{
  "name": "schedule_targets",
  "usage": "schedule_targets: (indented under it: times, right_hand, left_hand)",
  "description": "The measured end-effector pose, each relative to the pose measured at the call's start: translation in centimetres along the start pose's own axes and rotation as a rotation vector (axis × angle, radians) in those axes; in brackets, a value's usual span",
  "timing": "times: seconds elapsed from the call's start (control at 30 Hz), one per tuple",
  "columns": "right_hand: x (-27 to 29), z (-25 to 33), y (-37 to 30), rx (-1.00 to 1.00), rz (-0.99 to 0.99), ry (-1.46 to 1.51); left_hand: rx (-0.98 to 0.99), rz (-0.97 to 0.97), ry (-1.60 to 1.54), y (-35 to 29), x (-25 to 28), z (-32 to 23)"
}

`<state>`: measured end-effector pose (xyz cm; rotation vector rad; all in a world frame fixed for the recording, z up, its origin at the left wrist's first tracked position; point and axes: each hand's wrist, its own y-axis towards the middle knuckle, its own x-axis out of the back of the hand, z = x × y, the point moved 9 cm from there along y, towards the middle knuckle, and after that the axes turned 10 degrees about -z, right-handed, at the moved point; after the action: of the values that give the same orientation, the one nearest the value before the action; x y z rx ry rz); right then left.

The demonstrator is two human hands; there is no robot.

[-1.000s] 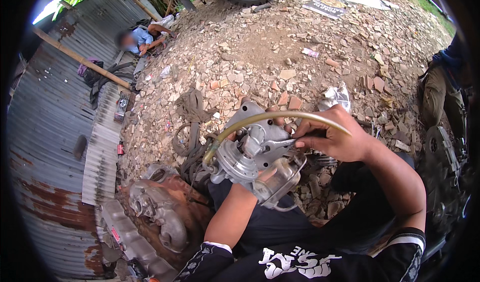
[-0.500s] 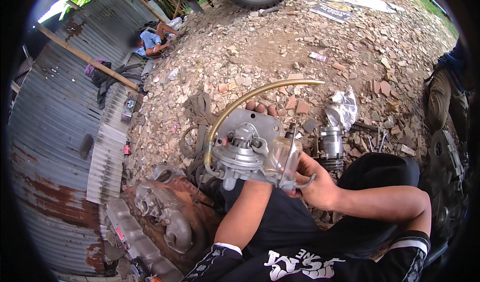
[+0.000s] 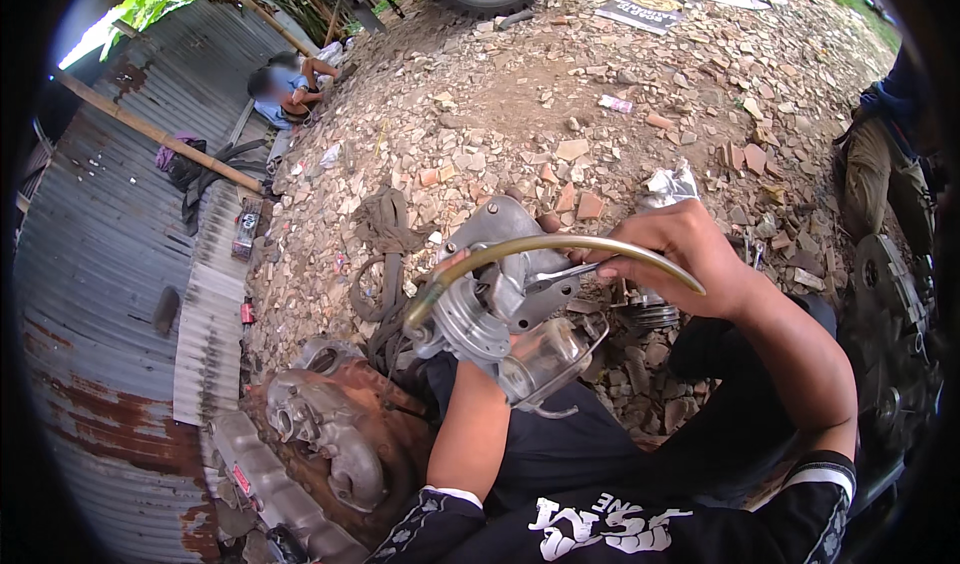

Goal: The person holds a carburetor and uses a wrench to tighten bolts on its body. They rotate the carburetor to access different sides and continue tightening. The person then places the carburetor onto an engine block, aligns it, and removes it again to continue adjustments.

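In front of me a grey metal fuel pump [image 3: 465,314] is held up and tilted, with a flat plate with bolt holes [image 3: 495,222] behind it. My left hand [image 3: 453,261] grips the pump from below; thumb and fingertips show at its edges, the palm is hidden. A clear bowl [image 3: 548,357] in a wire clamp hangs at the pump's lower right. From its left side a yellowish hose [image 3: 510,248] arches across my right hand [image 3: 672,249]. Those fingers are closed on a slim silver metal lever [image 3: 558,277] at the pump; whether it belongs to the pump I cannot tell.
Large metal engine parts [image 3: 335,424] lie at lower left beside a corrugated metal wall [image 3: 100,294]. Broken tile and rubble [image 3: 520,104] cover the ground. A cylindrical metal part [image 3: 650,314] lies behind my right hand. Someone sits far left [image 3: 285,94]; another person's leg [image 3: 870,189] is at right.
My right hand has left the clear bowl's wire clamp and moved up to the slim metal lever. The pump has turned and tilted, its bowl swinging lower and the hose swinging right.
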<state>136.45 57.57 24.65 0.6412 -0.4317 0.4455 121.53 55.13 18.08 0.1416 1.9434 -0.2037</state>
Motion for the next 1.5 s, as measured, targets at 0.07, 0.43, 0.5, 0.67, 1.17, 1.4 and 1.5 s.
schedule_targets:
  times: [0.07, 0.43, 0.5, 0.67, 1.17, 1.4, 1.5]
  right_hand:
    - [-0.3, -0.4, -0.3, -0.084, -0.013, 0.117]
    - [-10.7, -1.0, -5.9, -0.691, 0.084, 1.011]
    - [-11.7, -0.8, -6.2, -0.714, 0.064, 1.084]
    - [-14.3, -1.2, -8.1, -1.020, -0.002, 1.544]
    - [1.1, -1.4, 0.4, -0.346, -0.152, 0.485]
    - [-2.4, -4.2, -2.3, -0.640, -0.121, 0.787]
    - [-6.3, -3.6, -4.0, -0.624, 0.009, 0.838]
  left_hand:
    - [-0.020, -0.006, -0.008, 0.0, 0.1, 0.1]
    - [-0.503, 0.154, -0.053, 0.4, 0.4, -4.4]
    - [-0.553, 0.216, -0.025, 0.4, 0.2, -5.1]
    - [-0.664, 0.222, 0.003, -0.3, 0.9, -5.7]
    - [0.031, 0.228, -0.190, -0.1, 0.5, 0.2]
    - [-0.318, -0.065, -0.152, 1.4, 1.1, -1.4]
    - [-0.389, -0.082, -0.128, 2.0, 2.4, -2.9]
